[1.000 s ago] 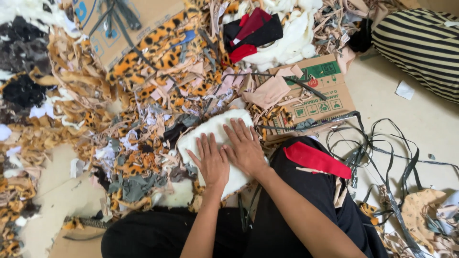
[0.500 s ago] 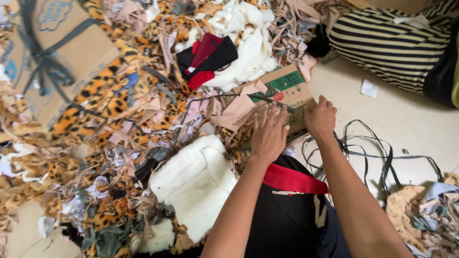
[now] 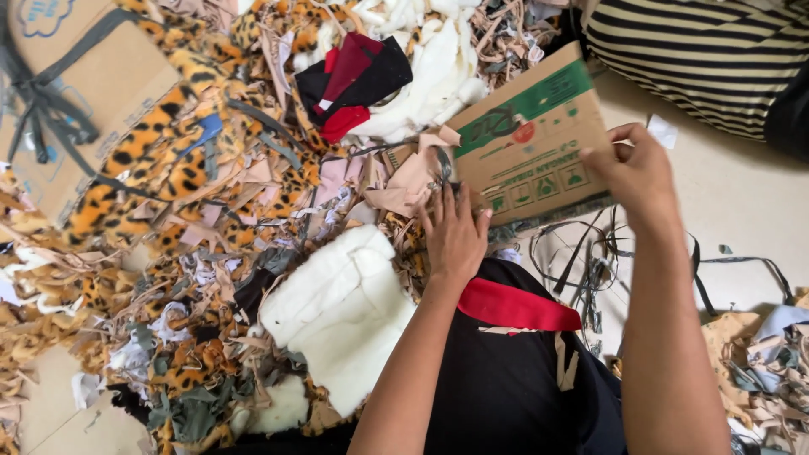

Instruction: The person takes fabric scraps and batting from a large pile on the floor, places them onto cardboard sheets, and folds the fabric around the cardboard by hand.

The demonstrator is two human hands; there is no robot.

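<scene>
We see bare forearms, no sleeves, no rings or watch; black clothing below with a red band (image 3: 516, 305).

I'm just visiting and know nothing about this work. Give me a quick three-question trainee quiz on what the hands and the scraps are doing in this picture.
1. True or false: the right hand grips the edge of the cardboard piece.
2. Where is the left hand? A) flat on the cream fabric piece B) among the scraps at the cardboard's lower left corner C) on the striped cushion
3. Fill in: the strip lying on the black cloth below the left wrist is ____ in colour.

Key: 1 true; 2 B; 3 red.
</scene>
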